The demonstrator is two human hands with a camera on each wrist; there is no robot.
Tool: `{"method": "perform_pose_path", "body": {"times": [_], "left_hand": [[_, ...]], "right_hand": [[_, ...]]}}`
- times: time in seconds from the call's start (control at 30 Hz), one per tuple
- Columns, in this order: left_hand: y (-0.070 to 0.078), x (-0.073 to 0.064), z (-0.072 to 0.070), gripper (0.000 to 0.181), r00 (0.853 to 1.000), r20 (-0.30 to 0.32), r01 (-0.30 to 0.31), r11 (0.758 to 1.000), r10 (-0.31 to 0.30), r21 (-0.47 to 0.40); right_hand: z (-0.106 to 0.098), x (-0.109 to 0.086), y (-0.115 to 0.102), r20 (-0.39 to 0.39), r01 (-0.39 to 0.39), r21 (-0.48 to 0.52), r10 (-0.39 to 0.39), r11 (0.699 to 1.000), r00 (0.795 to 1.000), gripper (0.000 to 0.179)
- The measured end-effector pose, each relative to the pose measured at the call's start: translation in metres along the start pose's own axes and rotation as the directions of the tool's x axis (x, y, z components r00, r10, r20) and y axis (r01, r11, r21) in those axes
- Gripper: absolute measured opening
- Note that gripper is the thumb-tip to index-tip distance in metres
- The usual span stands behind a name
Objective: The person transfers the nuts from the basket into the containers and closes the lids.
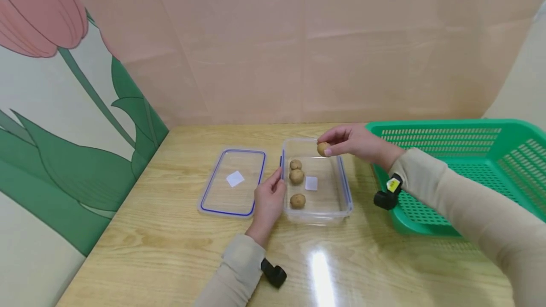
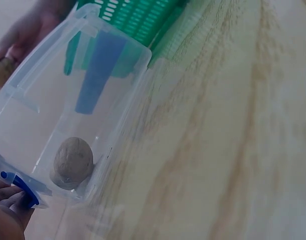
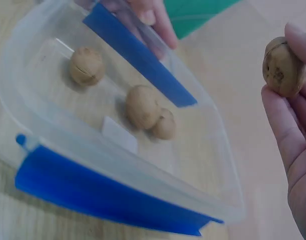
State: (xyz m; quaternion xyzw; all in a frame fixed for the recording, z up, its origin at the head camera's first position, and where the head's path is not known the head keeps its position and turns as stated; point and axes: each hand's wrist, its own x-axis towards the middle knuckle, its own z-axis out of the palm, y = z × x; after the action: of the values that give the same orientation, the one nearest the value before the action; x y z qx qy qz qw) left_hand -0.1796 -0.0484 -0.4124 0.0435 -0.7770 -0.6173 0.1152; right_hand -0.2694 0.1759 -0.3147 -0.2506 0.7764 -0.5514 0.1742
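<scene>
Above the far right part of a clear plastic container (image 1: 326,198), my right hand (image 1: 351,142) pinches a walnut (image 3: 284,67) between thumb and fingers. My left hand (image 1: 269,198) holds the container's left side at its blue locking flap (image 2: 22,190). Inside, along the left wall, lie three brown walnuts: a small walnut (image 1: 295,164) touches a larger walnut (image 1: 296,176), and another walnut (image 1: 297,201) sits apart nearer the front. A white square label (image 1: 311,183) shows on the container's floor.
A clear lid (image 1: 232,203) with a blue seal lies left of the container, a white square (image 1: 235,178) on it. Right of the container stands a large green basket (image 1: 431,124), under my right forearm. All rest on a wooden table (image 1: 170,231) against a covered wall.
</scene>
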Motion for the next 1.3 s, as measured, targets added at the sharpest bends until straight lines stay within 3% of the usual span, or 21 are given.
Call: {"method": "perform_pose_path", "body": {"times": [0.23, 0.57, 0.77, 0.93, 1.3], "left_hand": [[0.001, -0.001, 0.002, 0.038, 1.000, -0.004, -0.025, 1.000, 0.025, -0.002], [0.001, -0.001, 0.003, 0.038, 0.999, 0.004, -0.043, 0.999, 0.043, -0.001], [0.001, -0.001, 0.002, 0.037, 0.997, -0.010, -0.075, 0.997, 0.075, 0.006], [0.001, -0.002, 0.002, 0.037, 0.998, -0.004, -0.063, 0.998, 0.063, -0.013], [0.003, -0.004, 0.001, 0.036, 0.997, -0.012, -0.070, 0.998, 0.070, -0.007]], "right_hand": [[0.017, 0.010, 0.000, 0.039, 0.026, -0.014, -0.026, 1.000, 0.999, 0.040], [0.037, 0.026, 0.000, 0.035, -0.127, -0.184, 0.135, 0.975, 0.990, 0.042], [0.052, 0.037, 0.004, 0.034, -0.136, -0.199, 0.146, 0.970, 0.989, 0.042], [0.066, 0.042, 0.011, 0.037, -0.139, -0.239, 0.152, 0.961, 0.988, 0.042], [0.081, 0.050, 0.024, -0.065, -0.215, -0.277, 0.205, 0.937, 0.977, 0.040]]}}
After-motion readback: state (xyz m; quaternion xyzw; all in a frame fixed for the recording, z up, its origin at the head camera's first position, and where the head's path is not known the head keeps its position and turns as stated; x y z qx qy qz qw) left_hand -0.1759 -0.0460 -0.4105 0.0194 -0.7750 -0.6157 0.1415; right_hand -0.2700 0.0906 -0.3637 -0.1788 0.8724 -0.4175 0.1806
